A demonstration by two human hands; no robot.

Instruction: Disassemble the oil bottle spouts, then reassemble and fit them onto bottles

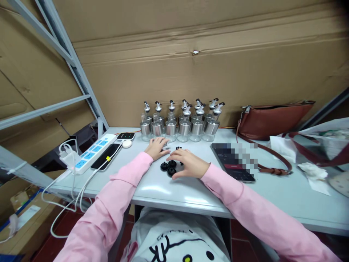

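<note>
My left hand [157,148] rests low over the table with its fingers spread, touching or just beside some small clear and silvery parts [166,146] that it partly covers. My right hand [191,163] hovers open with thumb and fingers apart, close to three black round stoppers [164,166] grouped on the table. A few tiny black pieces [178,148] lie behind its fingers. Beyond both hands stand two rows of glass bottles with steel bands. Front bottles on the right carry silver pourer spouts [200,109]; those on the left, such as one bottle [171,128], have bare necks.
On the left lie a power strip [95,153], a phone [107,157] with white cables and a small black-screened device [125,136]. To the right are a tablet-like phone [231,162], a brown bag [272,120] and crumpled tissues [312,171]. Cardboard [191,80] walls the back.
</note>
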